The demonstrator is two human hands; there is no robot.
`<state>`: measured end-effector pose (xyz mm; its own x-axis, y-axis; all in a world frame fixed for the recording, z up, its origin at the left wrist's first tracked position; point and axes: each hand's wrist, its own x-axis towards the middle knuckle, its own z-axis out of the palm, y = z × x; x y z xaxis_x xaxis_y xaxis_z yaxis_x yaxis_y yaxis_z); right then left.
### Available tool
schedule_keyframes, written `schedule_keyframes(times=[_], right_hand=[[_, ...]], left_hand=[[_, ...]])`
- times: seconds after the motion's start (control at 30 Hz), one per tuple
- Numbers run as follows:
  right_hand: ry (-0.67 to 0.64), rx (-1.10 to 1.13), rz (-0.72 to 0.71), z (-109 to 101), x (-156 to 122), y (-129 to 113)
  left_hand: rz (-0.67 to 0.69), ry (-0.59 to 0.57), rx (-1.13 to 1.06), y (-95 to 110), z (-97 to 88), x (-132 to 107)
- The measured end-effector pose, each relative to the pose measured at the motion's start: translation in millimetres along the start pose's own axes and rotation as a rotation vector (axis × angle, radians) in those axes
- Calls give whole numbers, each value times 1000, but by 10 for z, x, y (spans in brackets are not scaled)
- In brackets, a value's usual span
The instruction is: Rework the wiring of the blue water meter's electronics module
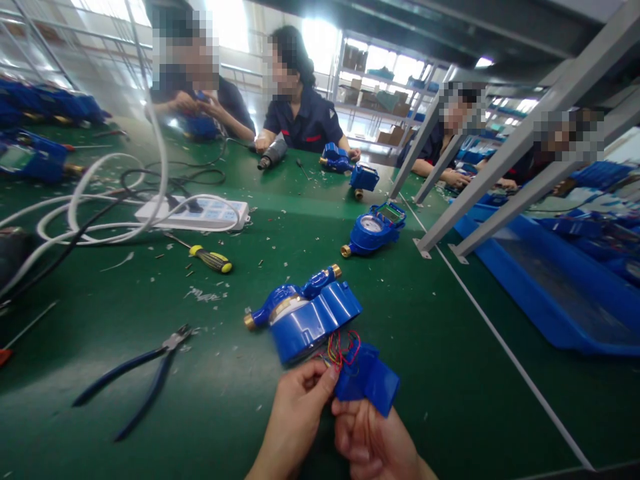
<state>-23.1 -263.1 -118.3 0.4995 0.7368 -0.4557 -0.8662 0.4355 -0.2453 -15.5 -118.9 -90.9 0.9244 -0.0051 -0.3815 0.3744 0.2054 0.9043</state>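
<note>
A blue water meter (310, 317) with brass ends lies on the green table (225, 400) just beyond my hands. Thin red, yellow and green wires (343, 350) run from it to a loose blue plastic cover (367, 380). My left hand (297, 417) pinches the wires next to the meter body. My right hand (373, 443) grips the blue cover from below, fingers closed on its lower edge.
Blue-handled pliers (137, 377) lie at my left, a yellow-and-black screwdriver (207, 257) and a white power strip (195, 213) with cables farther back. Another blue meter (375, 230) sits ahead. Several seated people work across the table. Grey frame legs (500, 157) and a blue tray (550, 287) stand right.
</note>
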Motion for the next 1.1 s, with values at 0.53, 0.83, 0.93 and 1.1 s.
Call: schedule_keyframes(times=[0.53,0.83,0.93,1.1], right_hand=[[715,-1307,-1128,75,-192,-105],[757,-1566,-1041,167,21,37],[777,-1528,-1019,183,33,35],[782,-1469,-1063,155,47,73]], left_hand=[[-50,22,2,111,-95,-90],[-25,-74,-78,59,-151,-79],[-37,-70,-141,14,-163,-81],[-100,-39,-320,-43,-118,-83]])
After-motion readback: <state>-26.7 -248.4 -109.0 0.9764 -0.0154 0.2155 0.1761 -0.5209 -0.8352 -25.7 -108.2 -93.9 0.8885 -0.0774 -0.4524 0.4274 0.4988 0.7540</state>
